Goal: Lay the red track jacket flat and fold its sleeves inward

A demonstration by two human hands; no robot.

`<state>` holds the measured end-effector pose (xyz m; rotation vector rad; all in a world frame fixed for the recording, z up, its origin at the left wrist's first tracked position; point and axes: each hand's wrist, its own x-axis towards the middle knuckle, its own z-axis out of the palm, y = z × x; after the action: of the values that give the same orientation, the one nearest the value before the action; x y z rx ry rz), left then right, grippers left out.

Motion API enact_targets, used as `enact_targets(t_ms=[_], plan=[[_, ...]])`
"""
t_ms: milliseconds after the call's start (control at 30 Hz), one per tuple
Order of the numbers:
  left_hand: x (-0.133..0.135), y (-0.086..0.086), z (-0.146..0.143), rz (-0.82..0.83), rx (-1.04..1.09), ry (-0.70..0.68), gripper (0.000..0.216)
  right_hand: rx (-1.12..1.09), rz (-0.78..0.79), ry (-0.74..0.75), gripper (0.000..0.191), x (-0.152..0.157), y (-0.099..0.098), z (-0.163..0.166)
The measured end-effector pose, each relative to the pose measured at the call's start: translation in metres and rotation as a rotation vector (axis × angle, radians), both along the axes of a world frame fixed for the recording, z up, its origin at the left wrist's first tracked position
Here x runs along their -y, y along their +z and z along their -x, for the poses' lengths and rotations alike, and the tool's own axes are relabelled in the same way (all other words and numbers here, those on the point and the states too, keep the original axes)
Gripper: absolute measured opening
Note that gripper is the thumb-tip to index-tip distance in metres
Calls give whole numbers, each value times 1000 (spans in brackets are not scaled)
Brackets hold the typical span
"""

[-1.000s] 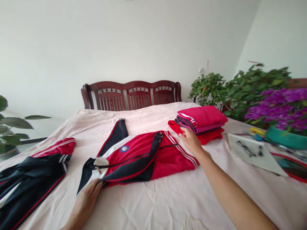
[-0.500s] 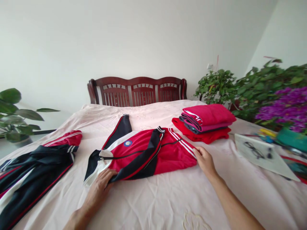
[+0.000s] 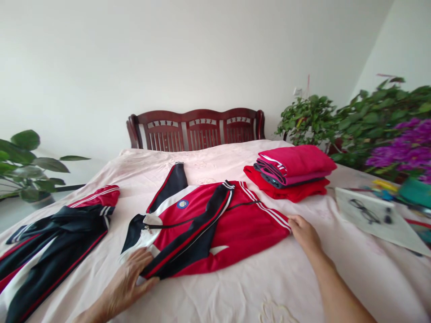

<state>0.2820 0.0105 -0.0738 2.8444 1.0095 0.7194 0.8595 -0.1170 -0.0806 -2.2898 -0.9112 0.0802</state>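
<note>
A red, black and white zip jacket (image 3: 188,224) lies front up on the bed, its collar to the left and its striped hem to the right. Its near sleeve is folded across the front; the far sleeve points away from me. My right hand (image 3: 305,233) pinches the near corner of the hem. On the white and black shoulder by the collar rests my left hand (image 3: 129,278), thumb spread from the fingers, with the jacket's dark edge between them.
A stack of folded clothes (image 3: 292,170) stands at the right of the bed. Dark trackwear (image 3: 63,242) lies to the left. Glasses (image 3: 365,211) sit on a pale sheet (image 3: 377,224) at the right edge. Potted plants (image 3: 30,170) flank the bed, and a wooden headboard (image 3: 195,130) closes the far end.
My right hand has drawn the hem right and slightly nearer, so the jacket's lower front is spread wider. My left hand has shifted slightly left and nearer, its thumb now apart.
</note>
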Motion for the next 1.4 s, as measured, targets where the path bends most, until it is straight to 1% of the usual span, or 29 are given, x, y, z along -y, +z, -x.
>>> enact_targets(t_ms=[67, 167, 267, 333, 433, 467, 533, 567, 600, 633, 700, 733, 800, 833, 900, 1000, 1067, 1167, 1233, 1300, 1333, 1400], plan=[[5, 6, -7, 13, -47, -44, 31, 41, -6, 5, 40, -3, 2, 9], [11, 16, -17, 118, -114, -85, 17, 87, -36, 77, 42, -7, 5, 17], [14, 21, -20, 188, -110, -94, 16, 49, -74, 180, 33, -6, 7, 12], [14, 22, -17, 222, -95, -88, 16, 8, -45, 200, 25, -2, 6, 5], [15, 23, -12, 253, -87, -96, 17, 10, 70, 168, 22, 6, 6, -2], [15, 24, -11, 254, -83, -98, 18, 52, 102, 146, 22, 7, 6, -2], [15, 32, -12, 276, -95, -85, 15, 209, 128, 101, 23, 7, 9, 4], [14, 37, -14, 306, -104, -52, 12, 306, 118, 94, 23, 5, 12, 9], [12, 44, -18, 348, -104, -8, 18, 395, 92, 110, 25, 1, 15, 16], [10, 52, -23, 388, -89, 47, 28, 462, 56, 150, 27, -4, 19, 24], [0, 67, -39, 423, -12, 143, 44, 524, -29, 296, 31, -17, 29, 45], [-7, 72, -48, 408, 42, 161, 47, 529, -67, 387, 33, -25, 33, 57], [-26, 77, -69, 344, 120, 138, 45, 527, -119, 558, 36, -39, 41, 80], [-37, 75, -79, 313, 139, 121, 41, 525, -123, 632, 36, -45, 43, 90], [-61, 63, -97, 275, 137, 109, 35, 523, -83, 741, 31, -51, 43, 102], [-87, 33, -113, 246, -3, 205, 42, 526, 19, 795, 26, -47, 34, 98], [-94, 11, -117, 214, -108, 310, 45, 543, 48, 797, 27, -42, 28, 87], [-90, -13, -118, 73, -198, 443, 49, 567, 118, 793, 28, -44, 27, 71], [-85, -21, -117, -14, -224, 469, 49, 535, 238, 740, 28, -56, 37, 64], [-81, -24, -116, -33, -213, 431, 48, 463, 319, 646, 30, -80, 52, 60], [-80, -24, -116, -33, -207, 402, 48, 437, 308, 602, 31, -95, 60, 60], [-81, -23, -115, -31, -201, 354, 48, 436, 204, 560, 34, -130, 74, 64]])
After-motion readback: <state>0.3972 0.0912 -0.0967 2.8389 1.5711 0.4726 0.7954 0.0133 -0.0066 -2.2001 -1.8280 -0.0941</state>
